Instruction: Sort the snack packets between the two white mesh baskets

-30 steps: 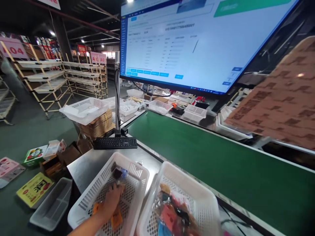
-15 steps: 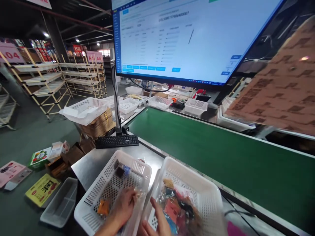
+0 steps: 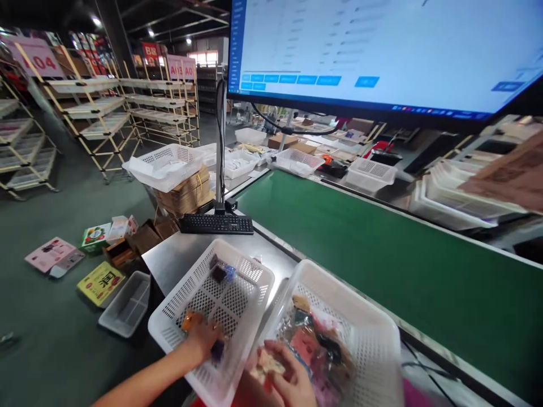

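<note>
My left hand (image 3: pixel 202 338) reaches down into the left white basket (image 3: pixel 167 308), its fingers curled low over the contents. An orange packet (image 3: pixel 188 320) lies at its fingertips and a dark purple packet (image 3: pixel 218 351) beside it; what the fingers grip is hidden. At the near corner of the right basket (image 3: pixel 379 345), my right hand (image 3: pixel 292 376) is closed on a cream-coloured wrapped packet (image 3: pixel 267 366). Several clear-wrapped packets, one of them a pink-red packet (image 3: pixel 304 342), are heaped in that basket. A dark packet (image 3: pixel 218 273) and a blue packet (image 3: pixel 229 272) lie at the left basket's far end.
Beyond the baskets runs a green conveyor belt (image 3: pixel 339 243). A keyboard (image 3: pixel 216 224) lies on the metal table (image 3: pixel 169 257) beneath a large monitor (image 3: pixel 360 56). Boxes, including a yellow box (image 3: pixel 100 284), and a clear tray (image 3: pixel 126 305) stand at the left.
My left hand has moved left and toward me, to the orange packet. My right hand, earlier with fingers apart, now holds the cream packet. The view has shifted, lifting the monitor higher.
</note>
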{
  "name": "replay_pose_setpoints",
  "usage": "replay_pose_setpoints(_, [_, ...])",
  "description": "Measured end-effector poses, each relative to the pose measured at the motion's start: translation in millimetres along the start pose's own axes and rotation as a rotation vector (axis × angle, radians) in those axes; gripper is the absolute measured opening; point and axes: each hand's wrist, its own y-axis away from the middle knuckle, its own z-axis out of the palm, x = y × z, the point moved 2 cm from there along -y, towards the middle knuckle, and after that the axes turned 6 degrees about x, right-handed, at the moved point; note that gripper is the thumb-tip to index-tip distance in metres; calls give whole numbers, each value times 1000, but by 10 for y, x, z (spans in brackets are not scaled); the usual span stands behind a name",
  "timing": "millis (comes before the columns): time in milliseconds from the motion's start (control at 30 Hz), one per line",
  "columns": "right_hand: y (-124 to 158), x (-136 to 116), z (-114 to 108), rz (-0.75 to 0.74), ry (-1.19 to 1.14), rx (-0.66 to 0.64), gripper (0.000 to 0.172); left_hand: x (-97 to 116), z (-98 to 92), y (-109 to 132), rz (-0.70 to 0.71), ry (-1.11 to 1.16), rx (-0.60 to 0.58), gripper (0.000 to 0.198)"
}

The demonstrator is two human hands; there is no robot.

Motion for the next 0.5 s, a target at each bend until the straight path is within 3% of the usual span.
replay_pose_setpoints(100, [20, -56, 29, 30, 53, -168, 44, 125, -91, -51, 17, 53, 37, 26])
replay_pose_setpoints(233, [62, -149, 68, -189, 239, -158, 50, 473, -211, 91, 122, 239, 83, 24])
replay_pose_setpoints(300, [48, -186, -12, -212, 208, -93, 47, 613, -226, 64, 315, 398, 9, 35])
replay_pose_setpoints(367, [-9, -212, -210, -158, 136, 13, 45, 639, -240, -136, 425, 486, 18, 53])
replay_pose_setpoints(433, [-98, -246, -518, -126, 122, 199, 47, 533, -249, -491, 317, 437, 172, 64])
replay_pose_setpoints(500, [-189, -297, -864, -146, 205, 423, 56, 362, -233, -870, 139, 339, 343, 56])
